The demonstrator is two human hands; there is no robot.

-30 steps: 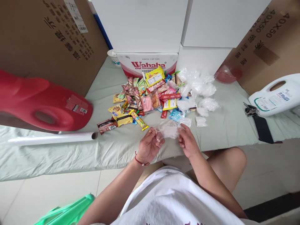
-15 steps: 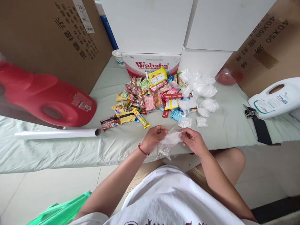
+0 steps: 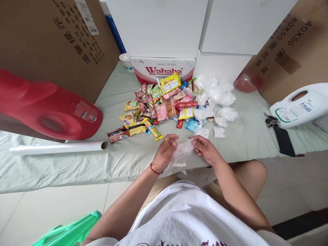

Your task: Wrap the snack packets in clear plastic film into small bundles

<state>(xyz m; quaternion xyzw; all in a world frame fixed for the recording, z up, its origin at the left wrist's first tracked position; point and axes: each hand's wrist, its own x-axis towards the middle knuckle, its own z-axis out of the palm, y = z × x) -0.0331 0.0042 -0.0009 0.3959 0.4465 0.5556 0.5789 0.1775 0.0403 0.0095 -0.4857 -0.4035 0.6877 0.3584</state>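
A clear plastic bag point(image 3: 182, 152) is stretched between my two hands near the front edge of the cloth-covered surface. My left hand point(image 3: 165, 152) pinches its left side, and my right hand point(image 3: 206, 149) pinches its upper right side. Just beyond them lies a heap of wrapped snacks point(image 3: 162, 112) in brown, pink, red and yellow packets. A yellow snack bar point(image 3: 152, 129) lies at the near edge of that heap. To its right sits a pile of crumpled clear plastic bags point(image 3: 216, 90), with a small folded one point(image 3: 219, 132) closest to my right hand.
A red jug point(image 3: 51, 109) and a white roll point(image 3: 58, 147) lie at left. On the right are a white detergent bottle point(image 3: 302, 106), keys point(image 3: 271, 121) and a black phone point(image 3: 285, 140). Cardboard boxes point(image 3: 77, 34) and white boxes point(image 3: 164, 27) stand behind. A green bag point(image 3: 69, 230) is on the floor.
The plastic bag is spread flatter between my hands than before. My right hand has shifted slightly left and up, and the whole view has moved a little.
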